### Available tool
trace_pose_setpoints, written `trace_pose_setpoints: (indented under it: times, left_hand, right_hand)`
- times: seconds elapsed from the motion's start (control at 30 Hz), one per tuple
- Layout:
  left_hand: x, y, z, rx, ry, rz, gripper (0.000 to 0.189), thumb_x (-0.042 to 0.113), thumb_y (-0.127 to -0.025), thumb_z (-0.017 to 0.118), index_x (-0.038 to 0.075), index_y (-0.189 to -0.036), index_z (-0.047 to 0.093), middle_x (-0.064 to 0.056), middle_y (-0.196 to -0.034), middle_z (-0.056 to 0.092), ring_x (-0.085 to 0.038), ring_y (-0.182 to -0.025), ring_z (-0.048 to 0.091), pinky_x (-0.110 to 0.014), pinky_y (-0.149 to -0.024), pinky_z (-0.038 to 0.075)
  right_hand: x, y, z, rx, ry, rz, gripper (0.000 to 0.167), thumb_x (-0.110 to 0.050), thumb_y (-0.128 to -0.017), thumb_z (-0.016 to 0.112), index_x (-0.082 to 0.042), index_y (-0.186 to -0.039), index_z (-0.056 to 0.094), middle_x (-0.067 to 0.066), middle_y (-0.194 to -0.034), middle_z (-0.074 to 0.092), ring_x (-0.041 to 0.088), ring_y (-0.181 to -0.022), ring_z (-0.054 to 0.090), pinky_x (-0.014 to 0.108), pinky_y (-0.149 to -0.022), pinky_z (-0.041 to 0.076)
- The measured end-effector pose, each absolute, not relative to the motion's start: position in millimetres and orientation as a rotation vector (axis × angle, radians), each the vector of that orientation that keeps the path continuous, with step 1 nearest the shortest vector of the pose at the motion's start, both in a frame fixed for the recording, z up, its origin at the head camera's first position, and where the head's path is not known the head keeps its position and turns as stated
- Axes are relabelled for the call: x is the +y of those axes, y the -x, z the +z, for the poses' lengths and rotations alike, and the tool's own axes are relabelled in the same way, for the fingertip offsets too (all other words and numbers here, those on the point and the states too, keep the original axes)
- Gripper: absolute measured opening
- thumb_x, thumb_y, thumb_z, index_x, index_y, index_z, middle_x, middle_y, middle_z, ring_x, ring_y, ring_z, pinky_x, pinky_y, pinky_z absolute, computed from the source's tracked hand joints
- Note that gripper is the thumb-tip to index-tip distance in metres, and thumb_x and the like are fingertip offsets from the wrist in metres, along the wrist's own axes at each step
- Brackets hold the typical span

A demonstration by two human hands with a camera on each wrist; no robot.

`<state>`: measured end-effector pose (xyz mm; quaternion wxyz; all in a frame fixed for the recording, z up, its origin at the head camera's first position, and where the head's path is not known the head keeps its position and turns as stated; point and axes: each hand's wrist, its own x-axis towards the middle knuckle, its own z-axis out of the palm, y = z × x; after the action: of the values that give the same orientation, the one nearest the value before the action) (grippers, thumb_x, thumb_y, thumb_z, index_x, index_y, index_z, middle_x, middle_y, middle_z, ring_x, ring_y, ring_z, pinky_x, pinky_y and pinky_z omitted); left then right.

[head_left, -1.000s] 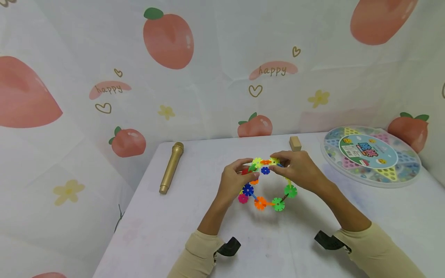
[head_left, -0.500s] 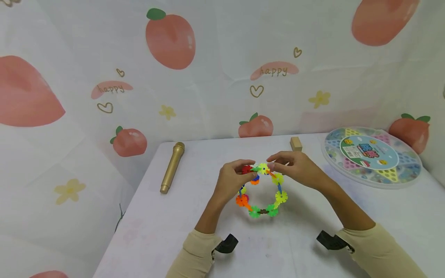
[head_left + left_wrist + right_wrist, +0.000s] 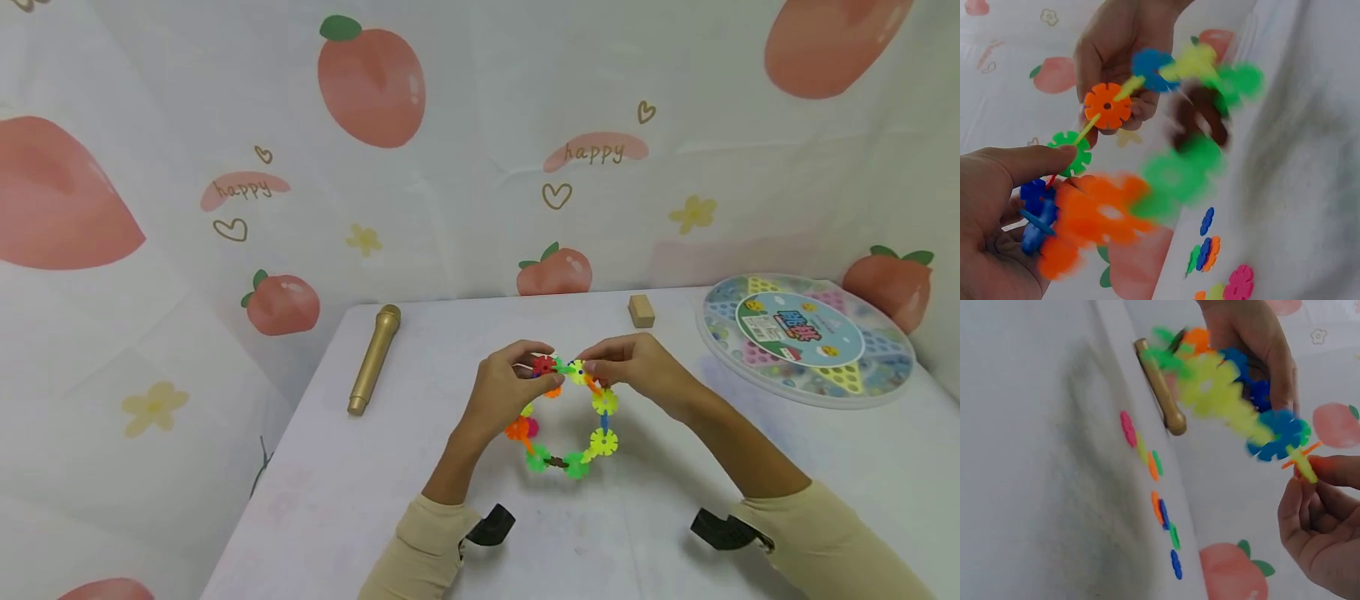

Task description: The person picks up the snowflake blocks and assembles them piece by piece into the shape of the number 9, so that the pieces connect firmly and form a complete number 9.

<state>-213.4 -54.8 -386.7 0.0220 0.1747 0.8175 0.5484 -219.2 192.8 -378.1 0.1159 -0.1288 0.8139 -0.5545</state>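
Note:
Both hands hold up a ring of interlocking flower-shaped plastic discs (image 3: 604,442), linked edge to edge in several bright colours. My left hand (image 3: 489,392) pinches its upper left, by a red and a green disc in the head view. In the left wrist view that thumb presses the green disc (image 3: 1071,153). My right hand (image 3: 651,377) grips the upper right, with thumb and fingertips at a yellow disc. Between the right fingertips, the right wrist view shows a yellow disc (image 3: 1302,465) edge-on, beside a blue disc (image 3: 1279,435). The ring's lower part hangs free and is blurred in the wrist views.
Loose discs lie in a row on the white table beyond the ring, among them a pink disc (image 3: 1128,429) and a blue disc (image 3: 1176,565). A gold microphone (image 3: 374,360) lies left, a wooden block (image 3: 641,311) at the back, a round game board (image 3: 806,342) at the right.
The ring has turned clockwise in the head view: its green discs went from lower right to lower left. My right fingers have shifted their hold along it; the left hand stayed nearly in place.

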Motion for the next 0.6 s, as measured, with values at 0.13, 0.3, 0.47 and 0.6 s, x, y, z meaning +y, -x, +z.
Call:
trace_pose_setpoints:
  times: [0.13, 0.3, 0.47, 0.6]
  left_hand:
    - [-54.4, 212.2, -387.2, 2.589, -0.563, 1.673, 0.04, 0.022, -0.091, 0.086, 0.019, -0.129, 0.074, -0.002, -0.114, 0.074, -0.017, -0.097, 0.075, -0.028, -0.083, 0.064]
    - [-55.9, 209.5, -389.9, 2.717, -0.577, 1.608, 0.044, 0.023, -0.091, 0.086, 0.016, -0.133, 0.073, -0.002, -0.118, 0.073, -0.019, -0.107, 0.071, -0.029, -0.089, 0.064]
    - [-61.2, 207.8, -391.8, 2.807, -0.676, 1.517, 0.042, 0.021, -0.091, 0.086, 0.013, -0.131, 0.076, -0.003, -0.116, 0.074, -0.019, -0.11, 0.07, -0.032, -0.092, 0.063]
    - [-64.6, 205.9, -391.1, 2.815, -0.759, 1.448, 0.043, 0.019, -0.09, 0.086, 0.012, -0.131, 0.076, -0.005, -0.116, 0.075, -0.02, -0.109, 0.071, -0.033, -0.092, 0.064]
  right_hand:
    - [193.0, 217.6, -381.1, 2.317, 0.311, -1.685, 0.035, -0.025, -0.105, 0.068, 0.002, -0.127, 0.072, 0.009, -0.109, 0.078, 0.025, -0.097, 0.073, 0.036, -0.092, 0.06]
    - [191.9, 213.7, -383.5, 2.245, 0.244, -1.739, 0.035, -0.023, -0.103, 0.07, 0.004, -0.126, 0.07, 0.009, -0.105, 0.077, 0.027, -0.095, 0.073, 0.033, -0.09, 0.062]
    - [191.7, 209.4, -386.7, 2.151, 0.241, -1.752, 0.034, -0.018, -0.103, 0.067, 0.006, -0.127, 0.066, 0.01, -0.102, 0.075, 0.03, -0.094, 0.073, 0.034, -0.089, 0.064]
    - [193.2, 206.2, -388.9, 2.094, 0.251, -1.736, 0.035, -0.015, -0.104, 0.064, 0.008, -0.131, 0.064, 0.01, -0.102, 0.073, 0.029, -0.093, 0.071, 0.035, -0.089, 0.064]
